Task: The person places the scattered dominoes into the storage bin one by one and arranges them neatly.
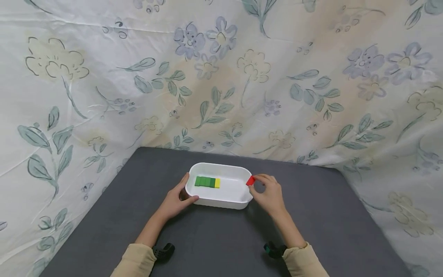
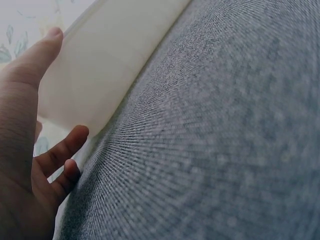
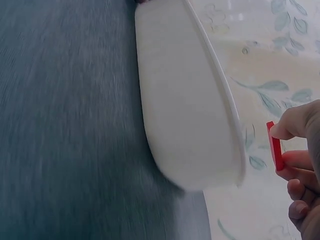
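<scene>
A white rectangular tray [image 1: 219,200] with rounded corners stands on the grey table. My left hand [image 1: 174,201] holds its left end, the thumb at the near rim and the fingers along the end wall. In the left wrist view the thumb [image 2: 42,57] lies along the tray's upper edge, with other fingertips low by its wall. My right hand [image 1: 270,194] pinches a thin red tile [image 1: 250,180] over the tray's right end. The right wrist view shows the red tile [image 3: 275,146] edge-on between thumb and fingers.
Inside the tray, toward its left, several green tiles [image 1: 205,181] and a yellow tile [image 1: 217,183] lie in one row. Dark grey cloth covers the table [image 1: 221,238]. A floral curtain [image 1: 221,96] hangs behind it and at both sides.
</scene>
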The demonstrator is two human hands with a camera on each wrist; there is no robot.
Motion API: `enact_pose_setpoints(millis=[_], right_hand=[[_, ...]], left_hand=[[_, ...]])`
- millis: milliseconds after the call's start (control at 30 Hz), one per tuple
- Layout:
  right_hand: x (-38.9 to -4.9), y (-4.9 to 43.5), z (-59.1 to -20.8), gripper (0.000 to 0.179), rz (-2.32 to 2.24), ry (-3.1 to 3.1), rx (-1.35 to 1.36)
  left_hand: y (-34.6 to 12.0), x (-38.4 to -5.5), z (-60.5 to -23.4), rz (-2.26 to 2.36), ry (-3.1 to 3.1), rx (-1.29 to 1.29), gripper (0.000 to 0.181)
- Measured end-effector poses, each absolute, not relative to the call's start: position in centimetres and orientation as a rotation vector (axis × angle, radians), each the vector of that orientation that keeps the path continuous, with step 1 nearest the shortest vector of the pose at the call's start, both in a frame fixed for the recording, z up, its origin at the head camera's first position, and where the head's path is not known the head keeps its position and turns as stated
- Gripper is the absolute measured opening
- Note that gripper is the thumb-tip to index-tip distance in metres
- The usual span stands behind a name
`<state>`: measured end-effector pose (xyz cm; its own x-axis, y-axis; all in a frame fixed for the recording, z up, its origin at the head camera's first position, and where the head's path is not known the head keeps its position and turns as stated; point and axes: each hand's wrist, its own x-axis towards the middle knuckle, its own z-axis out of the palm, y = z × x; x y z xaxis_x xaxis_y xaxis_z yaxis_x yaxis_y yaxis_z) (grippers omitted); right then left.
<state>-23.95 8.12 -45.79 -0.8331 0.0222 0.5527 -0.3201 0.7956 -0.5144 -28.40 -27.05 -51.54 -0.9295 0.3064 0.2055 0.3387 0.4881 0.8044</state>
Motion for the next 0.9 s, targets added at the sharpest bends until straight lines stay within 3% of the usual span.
enact_pose_setpoints(millis=[900], right_hand=[[-29.4,4.1,-46.1,0.026,0.849,-2.689,0.305]], left_hand=[[-26.4,-28.5,-51.3,-1.480,-2.688,-0.551,0.104]])
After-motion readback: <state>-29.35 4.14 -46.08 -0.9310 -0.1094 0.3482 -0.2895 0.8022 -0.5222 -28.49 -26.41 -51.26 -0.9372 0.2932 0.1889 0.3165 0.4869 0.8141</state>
